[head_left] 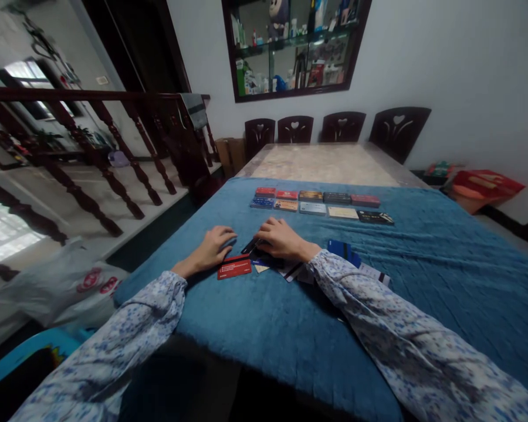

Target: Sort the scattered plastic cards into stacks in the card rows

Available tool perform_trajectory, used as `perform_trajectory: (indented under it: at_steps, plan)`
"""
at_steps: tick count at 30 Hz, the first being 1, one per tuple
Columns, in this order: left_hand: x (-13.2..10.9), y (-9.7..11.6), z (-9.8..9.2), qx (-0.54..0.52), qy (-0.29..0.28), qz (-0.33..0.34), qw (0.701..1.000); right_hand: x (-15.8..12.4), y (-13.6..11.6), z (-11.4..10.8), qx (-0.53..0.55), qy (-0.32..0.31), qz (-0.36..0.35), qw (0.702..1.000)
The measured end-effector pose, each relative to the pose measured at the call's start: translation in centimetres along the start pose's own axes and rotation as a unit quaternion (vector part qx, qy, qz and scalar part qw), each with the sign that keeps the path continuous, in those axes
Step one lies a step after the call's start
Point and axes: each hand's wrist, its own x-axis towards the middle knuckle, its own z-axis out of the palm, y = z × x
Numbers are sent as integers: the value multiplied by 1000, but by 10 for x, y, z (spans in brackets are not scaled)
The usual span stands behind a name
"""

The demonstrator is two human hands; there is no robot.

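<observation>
My left hand rests low over the blue cloth with curved fingers apart, beside a red card that lies face-up with rows of small print. Across from it, my right hand has its fingers closed on a black card, which tilts toward the left hand. Beneath the right hand lie more loose cards, among them a white card with a dark stripe, partly covered. Blue cards and another striped white card are spread beyond my right wrist.
Stacked cards stand in two rows farther back, including a red stack, a light blue stack and a black stack. A wrinkled blue cloth covers the near table. Chairs line the far side; a wooden railing runs left.
</observation>
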Motion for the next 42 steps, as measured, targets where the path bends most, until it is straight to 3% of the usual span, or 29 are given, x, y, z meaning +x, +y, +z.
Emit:
perform_trajectory:
  at_steps: [12,20,31,42]
  plan:
    - [-40,24,-5,-8,41,17,999,-3,-23,10,38,-18,-62,997]
    - [-56,35,-10,-8,24,8,1000,-6,-27,19,48,-10,-93,994]
    - [-64,45,-19,-24,-15,-3,1000,-6,-30,21,42,-10,-109,993]
    - [-49,49,-31,-10,-46,19,999,-8,-29,19,59,43,-135,988]
